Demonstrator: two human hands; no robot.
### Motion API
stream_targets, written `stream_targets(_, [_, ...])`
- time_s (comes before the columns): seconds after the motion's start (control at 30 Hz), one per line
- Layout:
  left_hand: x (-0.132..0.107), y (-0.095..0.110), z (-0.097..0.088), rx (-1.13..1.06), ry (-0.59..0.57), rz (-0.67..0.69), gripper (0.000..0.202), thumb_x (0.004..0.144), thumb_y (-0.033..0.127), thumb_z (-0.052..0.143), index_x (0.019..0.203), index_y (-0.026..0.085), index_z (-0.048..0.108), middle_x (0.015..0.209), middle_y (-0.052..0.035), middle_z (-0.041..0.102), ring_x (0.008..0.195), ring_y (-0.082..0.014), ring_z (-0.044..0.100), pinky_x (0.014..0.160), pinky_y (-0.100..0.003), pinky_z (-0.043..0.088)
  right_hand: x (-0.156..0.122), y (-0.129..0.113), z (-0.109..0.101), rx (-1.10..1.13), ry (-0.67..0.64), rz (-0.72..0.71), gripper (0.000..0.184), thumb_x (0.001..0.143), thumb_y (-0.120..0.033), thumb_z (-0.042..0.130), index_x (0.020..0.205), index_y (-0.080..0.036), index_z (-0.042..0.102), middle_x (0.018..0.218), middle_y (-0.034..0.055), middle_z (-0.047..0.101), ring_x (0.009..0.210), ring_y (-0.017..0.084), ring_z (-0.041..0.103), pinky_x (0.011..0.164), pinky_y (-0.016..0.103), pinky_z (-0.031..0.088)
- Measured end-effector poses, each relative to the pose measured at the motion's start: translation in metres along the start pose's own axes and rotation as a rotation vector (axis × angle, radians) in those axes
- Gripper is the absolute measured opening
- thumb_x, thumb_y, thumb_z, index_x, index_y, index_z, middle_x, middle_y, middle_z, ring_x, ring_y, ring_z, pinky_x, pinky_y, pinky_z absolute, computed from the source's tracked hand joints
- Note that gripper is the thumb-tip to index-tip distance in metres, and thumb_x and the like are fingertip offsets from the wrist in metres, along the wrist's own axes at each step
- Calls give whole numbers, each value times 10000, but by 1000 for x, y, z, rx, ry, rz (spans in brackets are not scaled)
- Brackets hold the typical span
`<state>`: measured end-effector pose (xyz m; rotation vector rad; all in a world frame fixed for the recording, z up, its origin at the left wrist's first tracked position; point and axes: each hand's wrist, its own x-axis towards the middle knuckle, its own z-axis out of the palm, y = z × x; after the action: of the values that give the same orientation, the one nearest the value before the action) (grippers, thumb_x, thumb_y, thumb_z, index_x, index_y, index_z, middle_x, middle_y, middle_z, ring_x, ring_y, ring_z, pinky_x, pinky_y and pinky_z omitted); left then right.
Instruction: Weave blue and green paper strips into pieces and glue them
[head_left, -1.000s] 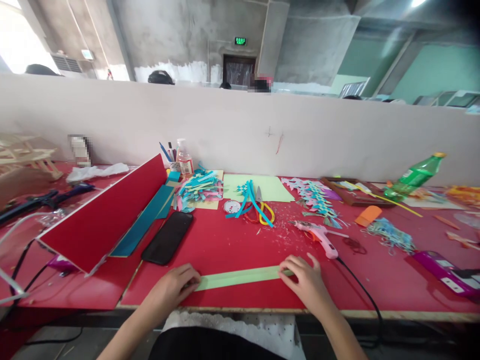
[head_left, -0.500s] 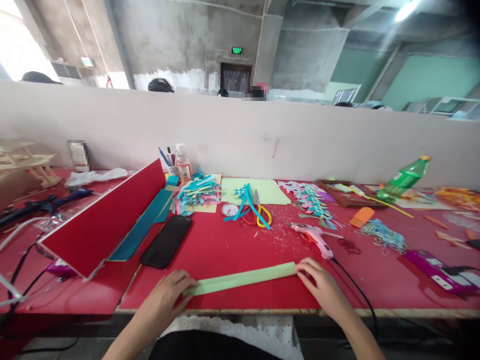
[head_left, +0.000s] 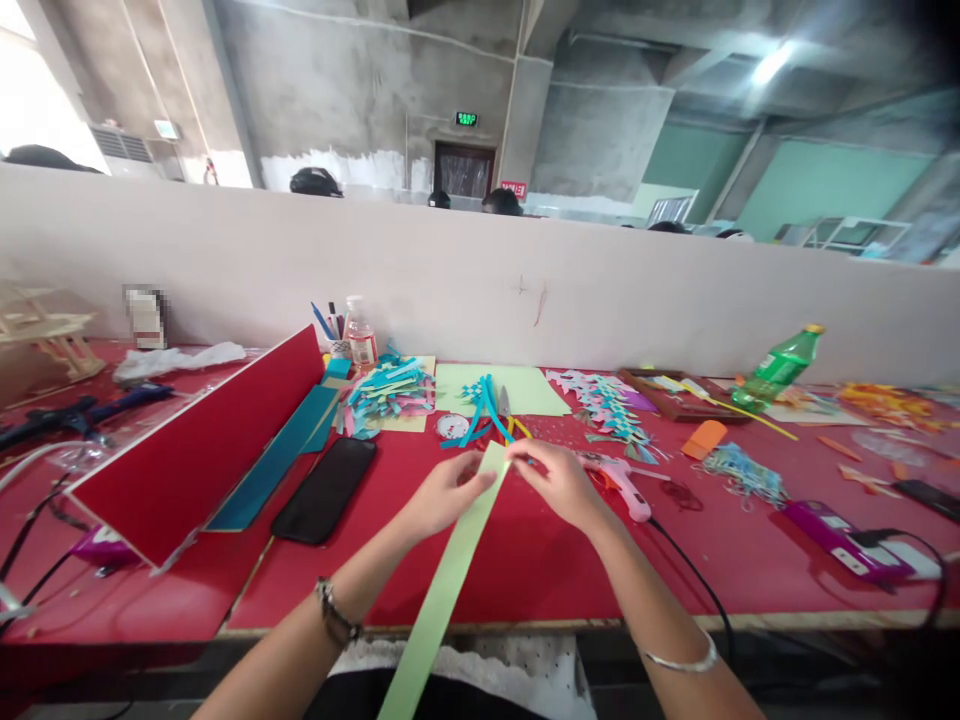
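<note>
A long light-green paper strip (head_left: 448,585) hangs from my two hands above the red table (head_left: 525,560), its lower end dropping past the table's front edge toward my lap. My left hand (head_left: 442,495) pinches the strip's top end from the left. My right hand (head_left: 556,482) pinches the same top end from the right, fingers pressed together. Both hands are raised over the middle of the table, just in front of a pair of scissors with blue paper strips (head_left: 487,410).
A black phone (head_left: 325,488) lies left of my hands, beside a red board (head_left: 202,455) and a blue sheet. A pink glue gun (head_left: 622,480) with a black cord lies right. Cut paper pieces, a green bottle (head_left: 780,365), a purple tool (head_left: 840,535) and a white partition wall stand behind.
The strip lay flat along the table's front edge with a hand on each end. Now both hands have lifted it and come together at one end, so it hangs down.
</note>
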<state>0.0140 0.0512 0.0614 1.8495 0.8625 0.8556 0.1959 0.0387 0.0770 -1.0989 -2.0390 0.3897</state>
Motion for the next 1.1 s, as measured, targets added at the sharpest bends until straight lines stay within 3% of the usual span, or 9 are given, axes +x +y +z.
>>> stream_targets(0.07, [19, -10, 0, 57, 85, -5, 319, 774, 401, 412, 719, 121, 554, 582, 16, 476, 550, -97, 428, 498, -198, 319, 16, 3, 11, 61, 2, -7, 122, 797, -230, 423, 806, -203, 541, 813, 10, 603, 769, 133, 562, 694, 229, 409])
stream_targets(0.13, [33, -22, -3, 171, 199, -15, 319, 762, 385, 408, 565, 140, 462, 486, 53, 336, 476, -71, 322, 445, -197, 224, 29, 10, 22, 156, 29, 39, 123, 789, -254, 423, 842, -204, 522, 796, 8, 582, 746, 132, 551, 670, 233, 410])
stream_targets(0.27, [46, -37, -11, 303, 368, -6, 307, 740, 339, 424, 511, 169, 312, 475, 69, 225, 464, -66, 245, 453, -219, 147, 48, 28, 43, 365, 118, 278, 183, 762, -358, 446, 868, -209, 458, 684, -29, 514, 575, 110, 500, 544, 221, 384])
stream_targets(0.37, [48, -40, -14, 319, 395, -3, 315, 722, 330, 443, 505, 173, 277, 461, 70, 218, 455, -67, 239, 457, -232, 127, 54, 40, 55, 386, 166, 378, 202, 733, -403, 468, 704, -203, 454, 576, -50, 454, 498, 98, 442, 499, 219, 342])
stream_targets(0.5, [49, -44, -12, 310, 438, -18, 294, 706, 304, 443, 496, 174, 283, 455, 70, 223, 452, -70, 241, 456, -234, 122, 56, 51, 64, 442, 86, 405, 266, 746, -414, 427, 589, -200, 445, 471, -62, 389, 416, 91, 391, 445, 223, 307])
stream_targets(0.8, [71, -68, -22, 153, 496, -93, 321, 737, 424, 376, 585, 157, 470, 521, 41, 417, 514, -96, 385, 484, -204, 269, 73, 52, 78, 621, -10, 423, 251, 704, -430, 485, 611, -196, 495, 510, -54, 414, 438, 78, 388, 446, 216, 313])
stream_targets(1.1, [70, -94, -19, 155, 501, -127, 345, 705, 440, 420, 520, 151, 460, 457, 53, 366, 474, -84, 352, 461, -195, 233, 64, 59, 108, 757, 92, 521, 284, 676, -451, 499, 574, -193, 439, 478, -60, 394, 423, 67, 363, 411, 203, 292])
